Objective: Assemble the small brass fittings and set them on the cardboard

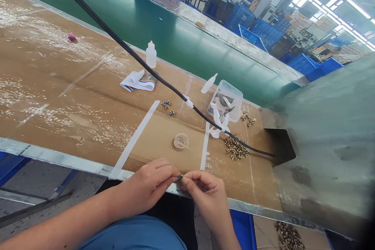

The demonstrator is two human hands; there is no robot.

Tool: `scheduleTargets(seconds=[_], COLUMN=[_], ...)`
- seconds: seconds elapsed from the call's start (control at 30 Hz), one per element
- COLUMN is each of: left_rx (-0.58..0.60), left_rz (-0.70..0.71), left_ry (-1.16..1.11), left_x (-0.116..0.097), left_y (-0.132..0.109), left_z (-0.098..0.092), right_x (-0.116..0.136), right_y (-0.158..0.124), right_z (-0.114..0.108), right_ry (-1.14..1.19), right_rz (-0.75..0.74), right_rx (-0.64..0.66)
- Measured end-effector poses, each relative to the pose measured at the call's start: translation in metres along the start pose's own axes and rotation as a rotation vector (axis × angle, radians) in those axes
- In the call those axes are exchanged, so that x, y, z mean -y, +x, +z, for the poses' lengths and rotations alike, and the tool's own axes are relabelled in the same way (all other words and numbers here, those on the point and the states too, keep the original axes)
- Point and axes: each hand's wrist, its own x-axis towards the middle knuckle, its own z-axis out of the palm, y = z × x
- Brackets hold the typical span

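Note:
My left hand (159, 179) and my right hand (203, 187) meet at the front edge of the worktable, fingertips pinched. Between them is a tiny blue-and-gold piece (180, 177), mostly covered by the fingers. Just beyond the hands stands a small clear cup (181, 140) with a thin stick in it, on a taped-down cardboard sheet (155, 136). Several similar blue-and-gold pieces (166, 104) lie behind the sheet. To the right is a heap of small gold-and-dark pieces (236, 148), with a smaller group (247, 118) farther back.
A black cable (117, 37) crosses above the table. Behind are a white squeeze bottle (151, 54), another lying bottle (209, 83), a folded striped ribbon (137, 81) and a clear box (236, 103) with white strips. A metal panel (328, 136) borders the right; a green conveyor (175, 35) runs behind.

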Motion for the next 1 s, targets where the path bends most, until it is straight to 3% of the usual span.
scheduleTargets(seconds=[0.17, 0.37, 1.0], left_rx=[0.020, 0.038, 0.088], left_rz=[0.023, 0.004, -0.069], left_ry=[0.029, 0.033, -0.026], left_x=[-0.0005, 0.0003, -0.0026], left_y=[-0.0006, -0.0006, 0.0049], left_z=[-0.0003, -0.0001, -0.0075], right_x=[0.0058, -0.0022, 0.0012], right_y=[0.0014, -0.0027, -0.0001], right_z=[-0.0008, 0.0009, -0.0052], right_ry=[-0.020, -0.103, -0.268], right_rz=[0.046, -0.014, -0.145], right_rx=[0.021, -0.035, 0.018])
